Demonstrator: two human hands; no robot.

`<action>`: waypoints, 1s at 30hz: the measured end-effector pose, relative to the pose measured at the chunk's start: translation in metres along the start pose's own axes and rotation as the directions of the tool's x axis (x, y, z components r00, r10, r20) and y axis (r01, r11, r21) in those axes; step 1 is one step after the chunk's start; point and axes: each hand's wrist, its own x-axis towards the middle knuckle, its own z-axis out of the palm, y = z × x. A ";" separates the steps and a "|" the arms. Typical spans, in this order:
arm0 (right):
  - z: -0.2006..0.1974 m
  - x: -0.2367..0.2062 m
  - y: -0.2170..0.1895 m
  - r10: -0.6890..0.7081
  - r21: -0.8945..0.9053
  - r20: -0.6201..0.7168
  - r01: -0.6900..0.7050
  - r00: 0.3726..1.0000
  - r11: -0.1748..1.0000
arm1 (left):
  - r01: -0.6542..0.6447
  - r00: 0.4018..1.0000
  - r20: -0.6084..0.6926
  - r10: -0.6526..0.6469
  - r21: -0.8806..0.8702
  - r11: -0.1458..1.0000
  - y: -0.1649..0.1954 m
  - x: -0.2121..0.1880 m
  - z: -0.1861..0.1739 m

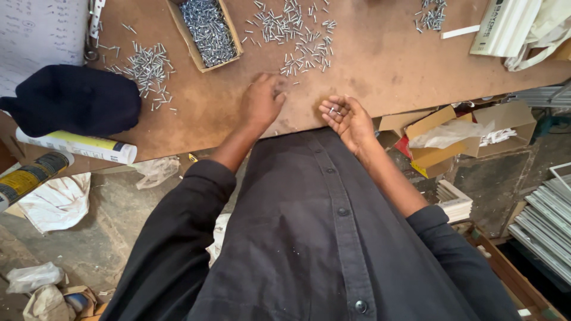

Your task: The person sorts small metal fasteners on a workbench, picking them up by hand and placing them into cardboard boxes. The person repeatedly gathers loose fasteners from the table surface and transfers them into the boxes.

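Screws (pixel 300 50) lie in four loose heaps on the brown worktop (pixel 380 65), too many to count, with one more lot filling a cardboard box (pixel 205 31). Two hands work at the near edge: the left hand (pixel 260 101) rests palm down on the board, fingers curled, its grasp hidden; the right hand (pixel 345 116) is cupped palm up, cradling a few screws. One dark cap (pixel 74 98) and two sealant tubes (pixel 77 145) lie left. The far heap is cut off.

A workshop: a bare fibreboard counter (pixel 380 59) strewn with loose screws (pixel 303 41), a cardboard box of screws (pixel 205 30), sealant tubes (pixel 77 145) at its left edge, and stacked white profiles (pixel 547 220) on the floor.
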 end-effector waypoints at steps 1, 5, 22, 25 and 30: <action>-0.001 0.000 0.000 -0.007 -0.002 -0.002 0.007 1.000 1.000 | -0.046 0.998 -0.036 0.049 0.070 0.996 0.003 0.001 0.001; -0.003 0.001 -0.001 -0.014 -0.022 -0.021 0.013 1.000 1.000 | -0.056 0.998 -0.010 0.058 0.131 0.990 0.010 0.004 0.011; 0.002 -0.013 -0.002 -0.077 -0.124 -0.101 0.064 0.992 0.990 | 0.018 1.000 -0.026 -0.013 0.229 0.973 0.007 0.017 -0.009; 0.004 -0.015 -0.006 -0.076 -0.109 -0.059 0.069 0.995 0.992 | 0.004 0.998 -0.065 0.013 0.242 0.970 0.010 0.020 -0.008; 0.011 -0.017 -0.017 -0.048 0.003 -0.009 0.048 0.999 0.999 | 0.046 0.997 -0.076 -0.028 0.253 0.966 0.012 0.023 -0.004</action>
